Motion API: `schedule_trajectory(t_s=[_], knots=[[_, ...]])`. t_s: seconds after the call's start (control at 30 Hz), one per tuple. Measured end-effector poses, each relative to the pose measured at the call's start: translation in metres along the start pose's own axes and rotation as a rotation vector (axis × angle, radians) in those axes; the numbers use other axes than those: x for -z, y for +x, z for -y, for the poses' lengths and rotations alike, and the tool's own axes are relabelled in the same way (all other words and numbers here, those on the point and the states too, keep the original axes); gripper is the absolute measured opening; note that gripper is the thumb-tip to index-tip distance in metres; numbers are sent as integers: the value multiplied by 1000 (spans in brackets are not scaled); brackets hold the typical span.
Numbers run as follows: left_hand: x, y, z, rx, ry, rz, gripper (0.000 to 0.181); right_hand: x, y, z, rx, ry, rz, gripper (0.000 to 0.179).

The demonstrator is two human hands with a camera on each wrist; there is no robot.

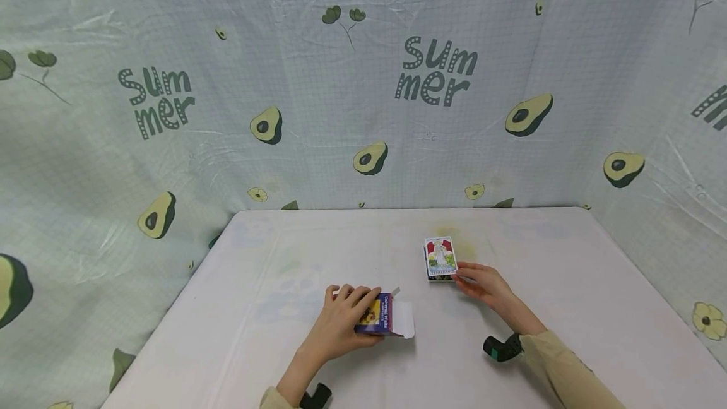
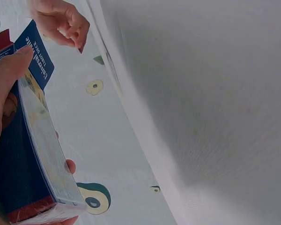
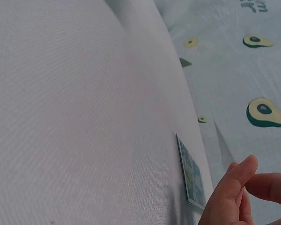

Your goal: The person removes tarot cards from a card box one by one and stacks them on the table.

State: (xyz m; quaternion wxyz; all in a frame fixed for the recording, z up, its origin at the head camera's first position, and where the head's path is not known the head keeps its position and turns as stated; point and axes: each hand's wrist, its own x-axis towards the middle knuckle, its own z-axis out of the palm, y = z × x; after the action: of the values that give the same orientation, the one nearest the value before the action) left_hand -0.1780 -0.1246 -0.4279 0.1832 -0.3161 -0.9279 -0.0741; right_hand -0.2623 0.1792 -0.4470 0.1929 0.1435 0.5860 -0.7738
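Observation:
My left hand (image 1: 343,327) grips a blue and yellow tarot deck box (image 1: 372,314) from above, near the middle front of the table. The box's end flap (image 1: 404,319) hangs open toward the right; in the left wrist view a lettered blue flap (image 2: 38,58) sticks out past the thumb. Farther back, my right hand (image 1: 483,286) pinches the lower right corner of a tarot card (image 1: 440,255) between thumb and fingers. Beneath that card lies a darker-printed card (image 1: 440,279), mostly covered; the right wrist view shows its picture side (image 3: 193,178) flat on the table.
A white-covered table (image 1: 318,238) reaches back to a curtain (image 1: 318,81) printed with avocados and lettering, which also rises along both sides. Black devices (image 1: 502,348) are strapped at both wrists.

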Motion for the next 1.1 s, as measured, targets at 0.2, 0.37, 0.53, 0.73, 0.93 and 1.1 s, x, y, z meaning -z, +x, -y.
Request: schedule_trajectory(t_s=[0.2,0.37,0.53,0.73,0.93,1.1], knots=[[-1,2,-1,-6,-2,-5,78,1,4,-2,7,-3,-3,54],[-3,3,-1,-2,2,13,78,0,8,-3,12,-17,-21,53],[-4,3,-1,-4,-1,5,78,1,12,-4,22,-33,-24,52],[-3,3,-1,-7,-5,-1,78,2,16,-6,22,-59,-39,52],[-3,3,-2,1,-13,5,77,1,18,-5,37,-99,-40,50],[-1,3,-2,1,-14,3,77,-1,16,-4,54,-184,-45,48]])
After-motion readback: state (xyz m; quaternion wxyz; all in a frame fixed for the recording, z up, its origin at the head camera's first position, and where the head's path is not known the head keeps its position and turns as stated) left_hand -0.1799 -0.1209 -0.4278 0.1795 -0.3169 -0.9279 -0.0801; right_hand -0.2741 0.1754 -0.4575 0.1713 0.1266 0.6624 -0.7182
